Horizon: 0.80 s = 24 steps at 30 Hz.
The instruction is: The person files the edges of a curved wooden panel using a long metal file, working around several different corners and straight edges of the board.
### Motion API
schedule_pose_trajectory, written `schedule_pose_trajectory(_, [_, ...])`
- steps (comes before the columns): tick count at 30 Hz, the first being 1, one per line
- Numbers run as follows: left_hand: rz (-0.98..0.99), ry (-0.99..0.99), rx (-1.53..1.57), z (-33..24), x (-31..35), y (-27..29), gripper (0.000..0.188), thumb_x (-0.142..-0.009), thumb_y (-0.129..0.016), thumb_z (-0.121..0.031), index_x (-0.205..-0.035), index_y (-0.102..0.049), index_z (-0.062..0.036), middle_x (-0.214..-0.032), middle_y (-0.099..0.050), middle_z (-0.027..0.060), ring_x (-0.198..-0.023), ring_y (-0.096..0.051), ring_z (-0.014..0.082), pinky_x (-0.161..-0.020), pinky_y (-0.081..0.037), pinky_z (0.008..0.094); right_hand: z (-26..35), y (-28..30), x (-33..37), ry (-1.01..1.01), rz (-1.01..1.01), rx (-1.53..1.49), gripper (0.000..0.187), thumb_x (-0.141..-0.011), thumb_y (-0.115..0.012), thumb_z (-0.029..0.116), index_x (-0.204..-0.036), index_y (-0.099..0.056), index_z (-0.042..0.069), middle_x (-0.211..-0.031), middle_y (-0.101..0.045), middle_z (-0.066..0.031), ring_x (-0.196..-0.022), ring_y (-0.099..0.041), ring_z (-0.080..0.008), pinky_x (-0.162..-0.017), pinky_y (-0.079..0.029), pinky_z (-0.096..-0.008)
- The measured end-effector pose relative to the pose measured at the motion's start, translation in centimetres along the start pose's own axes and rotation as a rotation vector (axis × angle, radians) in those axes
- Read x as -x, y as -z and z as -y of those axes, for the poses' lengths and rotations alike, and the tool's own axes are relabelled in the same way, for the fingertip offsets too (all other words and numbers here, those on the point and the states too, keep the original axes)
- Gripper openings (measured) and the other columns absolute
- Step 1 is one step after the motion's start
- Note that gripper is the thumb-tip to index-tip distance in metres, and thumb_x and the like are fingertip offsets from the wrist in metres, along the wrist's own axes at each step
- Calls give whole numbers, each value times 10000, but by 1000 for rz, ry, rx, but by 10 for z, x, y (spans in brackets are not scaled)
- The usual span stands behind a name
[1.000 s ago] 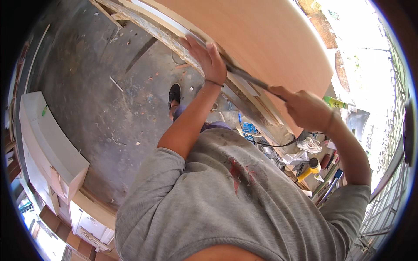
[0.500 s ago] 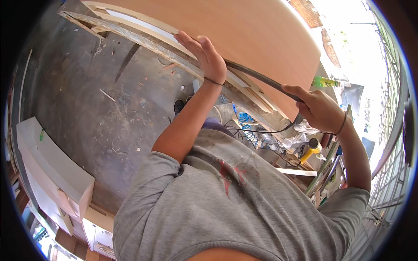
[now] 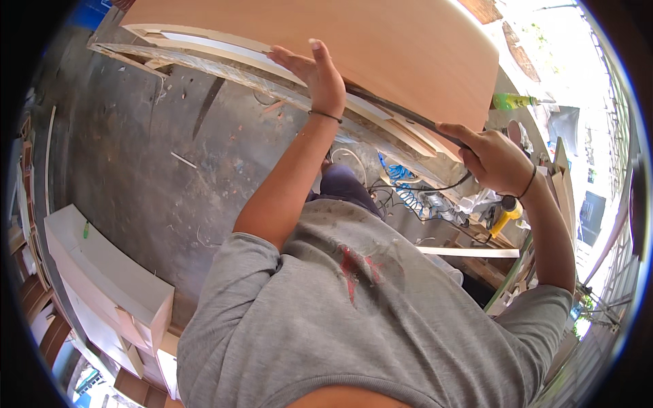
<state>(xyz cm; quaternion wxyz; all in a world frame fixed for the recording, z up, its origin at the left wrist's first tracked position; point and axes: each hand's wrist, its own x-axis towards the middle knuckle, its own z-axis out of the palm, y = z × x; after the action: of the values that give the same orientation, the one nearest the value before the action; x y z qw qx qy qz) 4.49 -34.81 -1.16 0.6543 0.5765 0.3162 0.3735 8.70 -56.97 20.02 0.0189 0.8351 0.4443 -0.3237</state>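
My right hand [image 3: 500, 163] is closed around the near end of a long, thin dark bar [image 3: 401, 109]. The bar slants along the edge of a large, smooth light-brown wooden panel [image 3: 326, 34]. A black cable [image 3: 435, 189] runs up to just below this hand; where it joins is hidden. My left hand [image 3: 325, 81] is at the bar's other end, its fingers stretched out and the thumb raised. It lies along the panel's edge, and I cannot tell how firmly it touches. Beneath the panel run pale wooden frame strips [image 3: 401, 136].
A yellow-handled tool [image 3: 505, 216] and coiled blue hose [image 3: 405, 187] lie among clutter below the panel. A green bottle [image 3: 513, 101] is beyond my right hand. A long white cabinet piece [image 3: 115, 258] rests on the grey floor [image 3: 156, 183] at left.
The view has shifted a little. My bent leg in dark trousers now shows below the panel, where shoes showed before. Both hands keep nearly the same places along the bar.
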Motion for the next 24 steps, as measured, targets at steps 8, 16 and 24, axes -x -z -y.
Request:
schedule_pose_trajectory(8, [-107, -94, 51, 2, 2, -6, 995, -942, -257, -681, -1474, 98, 82, -1543, 188, 275, -1453, 177, 348, -1174, 38, 460, -14, 19, 13, 134, -41, 110, 457, -869, -526, 10, -1317, -516, 104, -726, -633, -191, -683, -636, -348, -652, -456, -467])
schedule_pose_trajectory(16, [-362, -54, 74, -7, 14, -35, 925, -967, -277, -639, -1491, 18, 63, -1566, 48, 264, -1471, -29, 356, -1184, -106, 435, -19, 39, 6, 50, 23, 34, 403, -927, -524, 90, -1316, -529, 196, -733, -651, -162, -647, -644, -316, -635, -477, -434])
schedule_pose_trajectory(24, [-431, 25, -109, 104, 43, -35, 787, -1016, -250, -510, -1490, -42, 83, -1559, 26, 298, -1464, 40, 397, -1182, -13, 477, -38, -16, -27, 139, 202, 278, 477, -882, -504, 47, -1347, -454, 142, -727, -653, -173, -677, -670, -332, -627, -530, -446])
